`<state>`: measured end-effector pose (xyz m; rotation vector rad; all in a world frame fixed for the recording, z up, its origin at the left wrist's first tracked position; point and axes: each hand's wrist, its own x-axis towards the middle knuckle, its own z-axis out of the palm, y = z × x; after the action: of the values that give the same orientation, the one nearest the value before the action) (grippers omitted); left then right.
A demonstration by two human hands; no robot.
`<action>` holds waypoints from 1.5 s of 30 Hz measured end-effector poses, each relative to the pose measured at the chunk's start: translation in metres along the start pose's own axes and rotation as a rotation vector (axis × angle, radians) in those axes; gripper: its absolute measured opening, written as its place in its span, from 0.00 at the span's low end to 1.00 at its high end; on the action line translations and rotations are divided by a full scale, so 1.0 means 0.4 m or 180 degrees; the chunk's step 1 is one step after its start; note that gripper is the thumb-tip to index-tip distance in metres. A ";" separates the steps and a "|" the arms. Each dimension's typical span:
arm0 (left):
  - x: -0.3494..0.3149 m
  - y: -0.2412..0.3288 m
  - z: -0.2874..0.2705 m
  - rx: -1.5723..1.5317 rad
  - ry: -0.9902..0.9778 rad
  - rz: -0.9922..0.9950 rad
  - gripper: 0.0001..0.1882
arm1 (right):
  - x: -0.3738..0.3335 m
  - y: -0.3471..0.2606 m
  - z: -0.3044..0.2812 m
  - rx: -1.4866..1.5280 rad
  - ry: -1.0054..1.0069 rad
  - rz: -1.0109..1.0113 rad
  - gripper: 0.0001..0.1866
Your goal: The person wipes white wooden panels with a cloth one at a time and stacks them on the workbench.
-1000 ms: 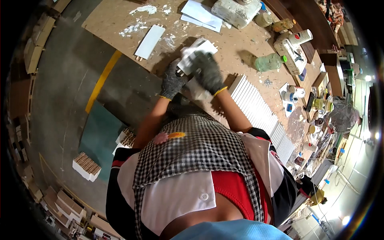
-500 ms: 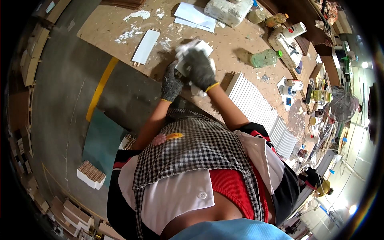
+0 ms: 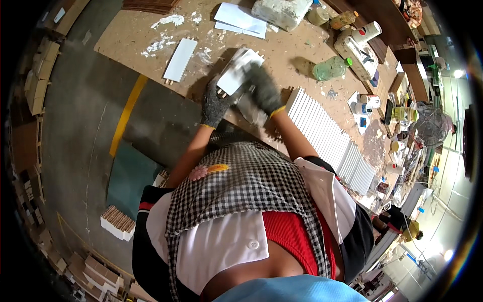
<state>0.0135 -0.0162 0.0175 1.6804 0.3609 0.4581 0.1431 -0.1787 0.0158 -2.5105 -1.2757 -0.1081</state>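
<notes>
**Panel [image 3: 236, 75] held over the table's [image 3: 279, 48] near edge**

Your left hand [image 3: 214, 104] is clamped on the panel's near end, by its pegs [image 3: 221, 93]. Your right hand [image 3: 262, 89] blurs at the right side; whether it grips anything, I cannot tell. You seem to be wiping the white face; the next stroke calls for a steady left grip. Half a second earlier, your right hand lies across that face; now more white shows.
</notes>
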 end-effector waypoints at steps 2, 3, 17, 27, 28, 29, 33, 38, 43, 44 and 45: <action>0.009 -0.053 -0.009 0.0635 0.0020 0.0273 0.38 | 0.066 0.131 -0.062 0.1012 0.0549 0.0781 0.15; 0.016 -0.046 0.001 0.0009 -0.0058 0.0027 0.39 | 0.075 0.197 -0.057 0.0999 0.0607 0.1313 0.16; 0.066 0.084 -0.031 0.0397 0.0797 0.0004 0.35 | 0.056 -0.077 -0.199 0.3033 0.1249 0.2082 0.17; 0.012 0.068 -0.016 0.1727 0.0133 0.0631 0.24 | 0.073 0.176 -0.094 0.1229 0.1029 0.0822 0.20; 0.016 0.058 -0.025 0.1944 -0.0021 0.0411 0.23 | 0.070 0.210 -0.113 0.1482 0.0724 0.1303 0.19; 0.026 0.094 -0.024 0.2133 -0.0145 0.0236 0.22 | 0.055 0.247 -0.125 0.1434 0.0774 0.1686 0.20; 0.020 0.037 -0.053 0.2167 -0.0585 0.1511 0.23 | 0.018 0.268 -0.203 0.2539 0.1315 0.1802 0.20; -0.036 0.098 -0.062 0.1611 -0.0920 0.1026 0.39 | 0.019 0.007 -0.253 0.1758 0.1233 0.1607 0.18; -0.031 0.006 -0.044 0.1048 -0.0488 0.0305 0.43 | -0.027 -0.157 -0.119 -0.0181 -0.0012 -0.0695 0.27; -0.022 0.021 -0.034 0.1043 -0.0497 0.0297 0.43 | -0.028 -0.106 -0.093 -0.0311 0.0376 -0.0758 0.26; -0.021 0.034 -0.024 0.1112 -0.0381 0.0400 0.42 | -0.015 -0.033 -0.061 0.0066 0.0317 -0.0390 0.22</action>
<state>0.0014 -0.0140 0.0313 2.0690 0.2579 0.3999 0.1308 -0.1838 0.0411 -2.3770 -1.3816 -0.2437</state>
